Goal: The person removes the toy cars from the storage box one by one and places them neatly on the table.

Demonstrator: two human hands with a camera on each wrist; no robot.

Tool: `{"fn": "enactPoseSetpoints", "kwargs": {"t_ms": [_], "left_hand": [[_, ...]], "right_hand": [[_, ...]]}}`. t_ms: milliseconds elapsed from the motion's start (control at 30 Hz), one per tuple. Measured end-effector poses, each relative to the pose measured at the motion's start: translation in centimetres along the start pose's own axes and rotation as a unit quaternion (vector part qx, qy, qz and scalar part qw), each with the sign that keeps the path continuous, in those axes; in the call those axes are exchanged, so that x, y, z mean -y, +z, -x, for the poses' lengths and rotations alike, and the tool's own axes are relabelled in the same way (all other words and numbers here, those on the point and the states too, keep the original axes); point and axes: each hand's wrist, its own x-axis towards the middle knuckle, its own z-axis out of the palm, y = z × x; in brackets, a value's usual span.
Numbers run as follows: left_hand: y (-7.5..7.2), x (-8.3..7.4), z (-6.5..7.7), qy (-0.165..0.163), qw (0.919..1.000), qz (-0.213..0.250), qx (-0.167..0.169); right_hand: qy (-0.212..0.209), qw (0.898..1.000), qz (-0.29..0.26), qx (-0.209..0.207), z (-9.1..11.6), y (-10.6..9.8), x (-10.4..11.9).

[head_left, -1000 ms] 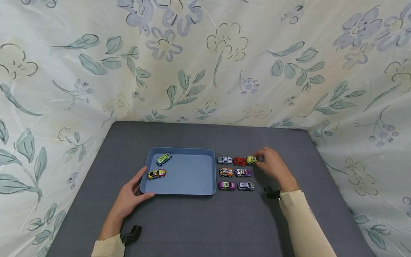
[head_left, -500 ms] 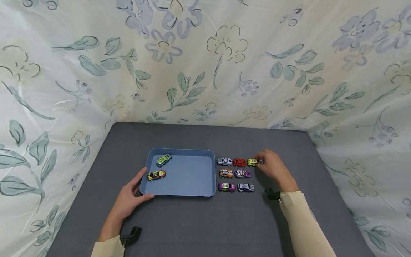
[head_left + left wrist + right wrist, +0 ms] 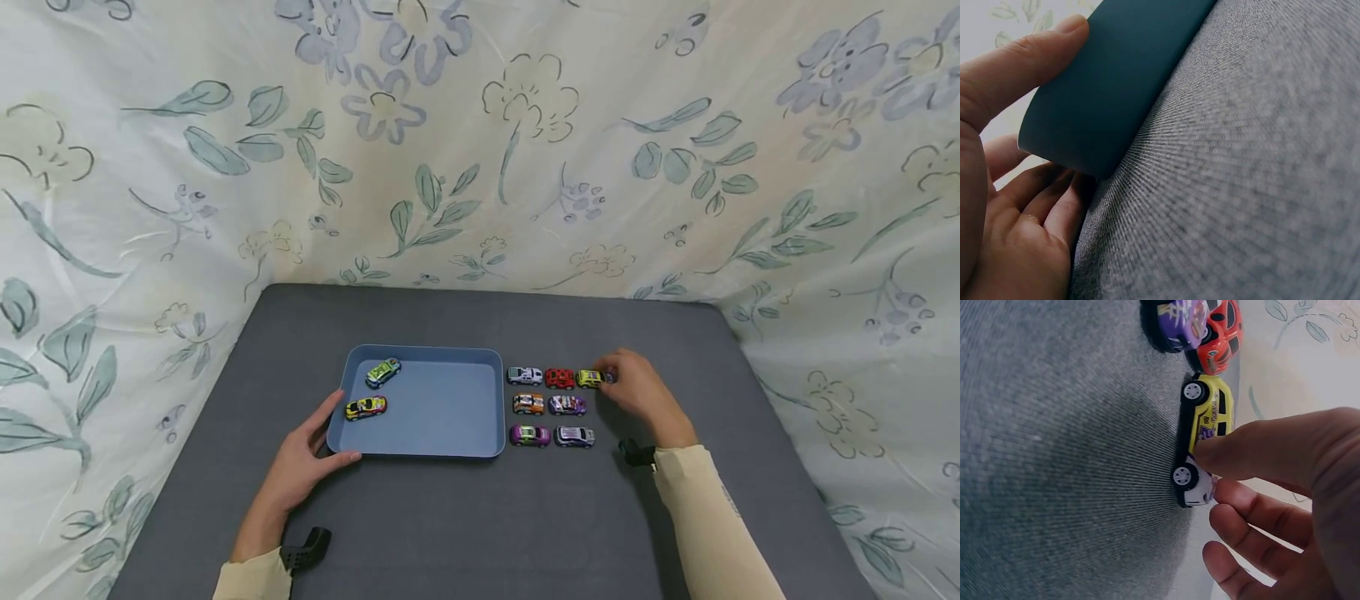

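My right hand [image 3: 637, 387] pinches a yellow toy car [image 3: 589, 378], which stands at the right end of the back row of cars. In the right wrist view the thumb lies on the side of the car [image 3: 1213, 412], near its whitish end, and the other fingers are partly hidden behind it. My left hand [image 3: 300, 467] holds the left end of a blue tray [image 3: 427, 454], thumb along the front wall and fingers at the left side. Inside the tray are a green toy car [image 3: 383, 372] and a yellow-and-red toy car [image 3: 366, 407].
Beside the yellow car stand a red car [image 3: 559, 378] and a white car [image 3: 524, 376]. Closer in are an orange car [image 3: 528, 404], two purple cars [image 3: 567, 405] and a silver-grey car [image 3: 574, 437]. Flowered cloth [image 3: 480, 167] rises behind the grey tabletop [image 3: 450, 533].
The yellow car has shifted very slightly right with my right hand, and a narrow gap shows between it and the red car. My left hand and the tray stay in place.
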Motion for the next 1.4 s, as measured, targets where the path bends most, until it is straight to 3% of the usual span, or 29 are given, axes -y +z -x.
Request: {"fn": "enactPoseSetpoints", "kwargs": {"t_ms": [267, 500, 1000, 1400], "left_hand": [[0.0, -0.1, 0.0, -0.001, 1.0, 0.006, 0.0], [0.0, -0.1, 0.0, -0.003, 1.0, 0.003, 0.0], [0.1, -0.1, 0.1, 0.006, 1.0, -0.005, -0.004], [0.2, -0.5, 0.2, 0.006, 0.9999, -0.014, -0.004]], "right_hand": [[-0.01, 1.0, -0.003, -0.019, 0.3, -0.6, 0.8], [-0.007, 0.999, -0.042, -0.032, 0.5, -1.1, 2.7], [-0.056, 0.993, -0.086, -0.051, 0.3, -1.7, 8.1], [-0.104, 0.989, -0.099, -0.034, -0.6, -0.6, 13.5]]}}
